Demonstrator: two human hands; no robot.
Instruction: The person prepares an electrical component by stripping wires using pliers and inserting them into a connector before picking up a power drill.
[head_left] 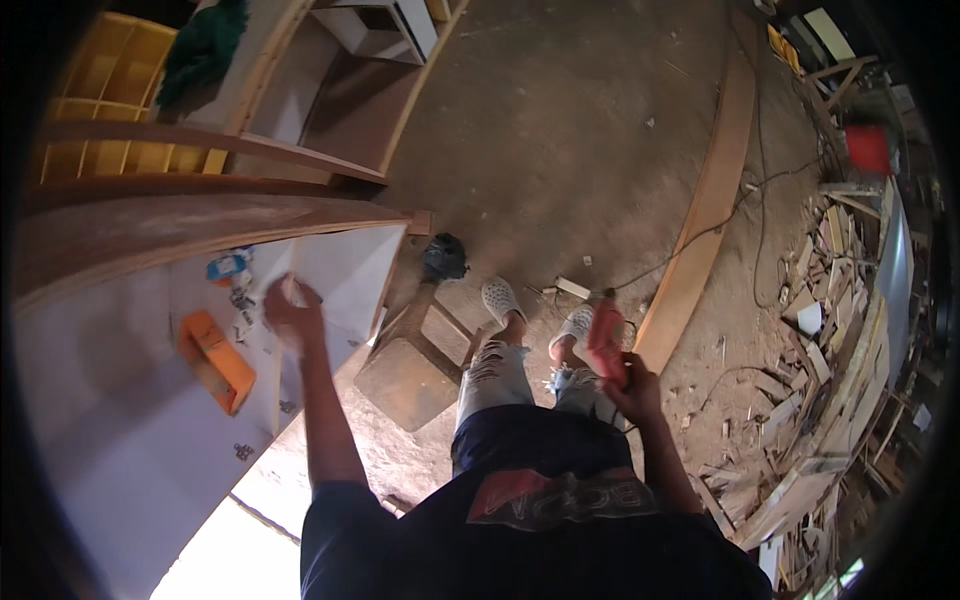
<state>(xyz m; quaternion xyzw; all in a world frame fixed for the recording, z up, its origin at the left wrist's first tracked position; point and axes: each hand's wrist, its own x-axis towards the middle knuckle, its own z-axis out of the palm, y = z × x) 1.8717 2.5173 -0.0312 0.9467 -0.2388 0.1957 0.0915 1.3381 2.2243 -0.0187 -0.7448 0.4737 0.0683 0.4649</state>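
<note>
L hand [290, 312] is up on the white surface [130, 440], near its front edge. Fingers curled around smth small, too blurred to ID, so can't tell what it grips or how tight. Just left of it: a scatter of small dark hardware bits [243, 300] and a blue item [228, 266] w/ a white label. Orange rectangular tool [215, 360] lies flat on the surface, below-left of the hand, not touching it.

R hand [632, 388] hangs low beside the right thigh, fist closed round the grip of a red power drill [606, 335], nose pointing down/fwd toward the floor. A thin cable [720, 225] runs off across the dirt floor [560, 130] from approx that spot.

Feet in pale clogs [500, 298] on the floor, wooden stool [420, 350] just left of the legs, small dark object [444, 256] beyond it. Long plank [705, 200] lies to the right, offcut pile [830, 340] further right. Yellow crate [105, 90] behind the wooden frame [200, 215], top left.
</note>
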